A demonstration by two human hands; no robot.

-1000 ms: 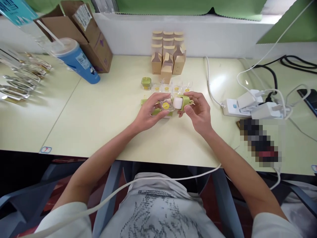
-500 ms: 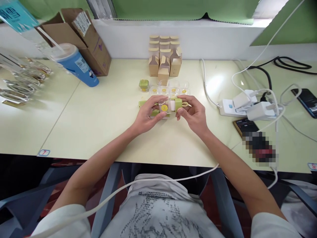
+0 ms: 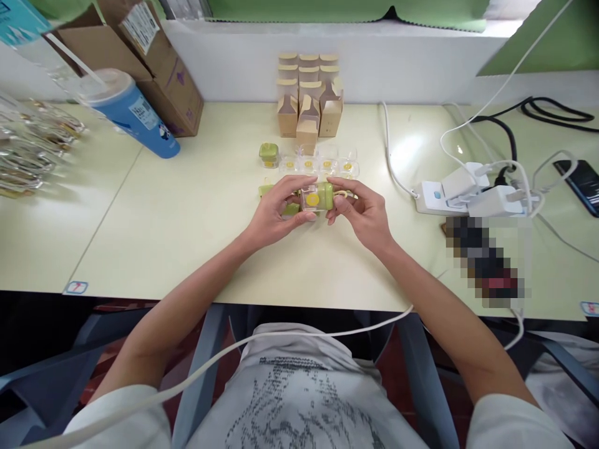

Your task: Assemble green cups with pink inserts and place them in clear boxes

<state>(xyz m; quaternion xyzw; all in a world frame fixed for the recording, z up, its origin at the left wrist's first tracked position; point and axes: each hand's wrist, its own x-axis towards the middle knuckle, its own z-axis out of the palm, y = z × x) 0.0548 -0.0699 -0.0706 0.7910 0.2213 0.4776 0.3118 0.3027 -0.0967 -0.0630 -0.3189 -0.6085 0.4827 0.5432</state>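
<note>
My left hand [image 3: 271, 215] is closed round a small clear plastic container [image 3: 309, 199] with a round yellow sticker, its fingers above and thumb below. On the container's right end sits a green lid [image 3: 326, 196] with a pale loop, pinched by my right hand [image 3: 367, 215]. The two parts lie sideways and meet with no visible gap. Just beyond my hands stand several clear open containers [image 3: 327, 164] with yellow stickers. At their left is a green-capped container [image 3: 269, 154]. More green pieces [image 3: 291, 211] lie partly hidden behind my left hand.
Several small open cardboard boxes [image 3: 307, 128] stand against the wall. At left are a blue cup [image 3: 140, 121] with a straw, a large carton [image 3: 180, 93] and clear-and-gold items [image 3: 28, 156]. A power strip [image 3: 433, 198], cables and a phone [image 3: 583, 184] occupy the right.
The green lid has moved left onto the container, closing the gap where a white part showed between them. The camera view has shifted slightly.
</note>
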